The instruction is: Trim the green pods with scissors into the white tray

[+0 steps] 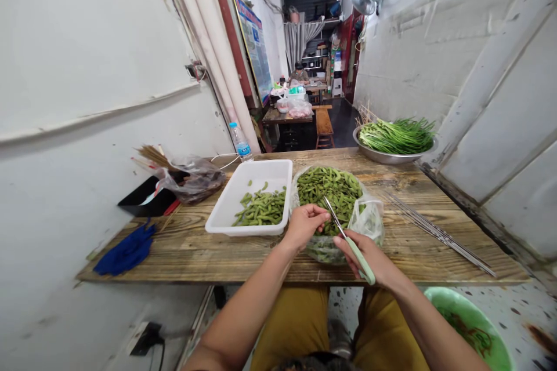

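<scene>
My right hand (368, 252) is closed round green-handled scissors (348, 239), blades pointing up and left over a clear plastic bag (368, 217) heaped with green soybean pods (333, 188). My left hand (304, 223) is curled at the bag's near left edge, fingers pinched together close to the blades; what they hold is hidden. Left of the bag stands a white rectangular tray (243, 185) with a smaller pile of pods (261, 208) in its near end.
A metal bowl of long green stalks (395, 139) sits far right on the wooden table (435, 255). Metal skewers (435, 232) lie at right. Water bottle (240, 142), dark bag (195, 179) and blue cloth (126, 249) at left. A green basin (474, 324) is below right.
</scene>
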Action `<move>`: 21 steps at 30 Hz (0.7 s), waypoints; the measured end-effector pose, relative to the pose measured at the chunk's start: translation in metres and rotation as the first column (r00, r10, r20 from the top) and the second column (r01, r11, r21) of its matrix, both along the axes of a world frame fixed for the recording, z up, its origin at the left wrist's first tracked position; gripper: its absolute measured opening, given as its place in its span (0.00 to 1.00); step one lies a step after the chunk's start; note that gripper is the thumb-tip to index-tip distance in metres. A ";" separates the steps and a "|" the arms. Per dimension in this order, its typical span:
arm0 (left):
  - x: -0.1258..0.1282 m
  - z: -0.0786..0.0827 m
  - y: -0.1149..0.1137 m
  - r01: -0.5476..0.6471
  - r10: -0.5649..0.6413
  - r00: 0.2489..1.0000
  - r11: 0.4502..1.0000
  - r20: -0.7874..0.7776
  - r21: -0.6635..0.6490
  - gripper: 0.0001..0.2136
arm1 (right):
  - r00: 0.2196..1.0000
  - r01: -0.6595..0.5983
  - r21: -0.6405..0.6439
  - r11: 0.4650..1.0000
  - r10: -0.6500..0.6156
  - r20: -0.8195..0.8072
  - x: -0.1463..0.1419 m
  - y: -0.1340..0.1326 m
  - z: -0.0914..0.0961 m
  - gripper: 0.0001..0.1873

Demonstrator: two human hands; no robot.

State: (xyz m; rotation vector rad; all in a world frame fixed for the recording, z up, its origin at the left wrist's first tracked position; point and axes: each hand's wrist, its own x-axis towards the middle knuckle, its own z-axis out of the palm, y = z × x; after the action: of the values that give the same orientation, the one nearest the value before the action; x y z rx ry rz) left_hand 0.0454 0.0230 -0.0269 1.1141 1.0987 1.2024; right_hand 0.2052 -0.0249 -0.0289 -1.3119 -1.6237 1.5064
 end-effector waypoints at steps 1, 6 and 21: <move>-0.001 -0.001 0.001 0.010 -0.010 1.000 1.000 -0.009 -0.002 0.12 | 1.000 0.006 -0.013 1.000 -0.006 0.011 0.000 0.000 0.001 0.22; -0.036 0.005 0.010 -0.159 0.215 0.923 0.968 -0.318 0.192 0.09 | 0.997 0.032 -0.076 0.997 -0.037 -0.067 -0.001 0.002 -0.003 0.22; -0.014 0.032 0.114 0.001 0.302 0.338 0.947 -0.891 0.321 0.12 | 0.932 0.014 -0.291 0.957 -0.118 -0.343 -0.002 0.004 -0.008 0.28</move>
State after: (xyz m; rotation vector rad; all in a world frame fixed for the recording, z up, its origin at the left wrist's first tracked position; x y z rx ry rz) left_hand 0.0319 0.1371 0.0051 2.1017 1.9956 0.7702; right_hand 0.2034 -0.0211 -0.0368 -1.1353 -1.1523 1.8622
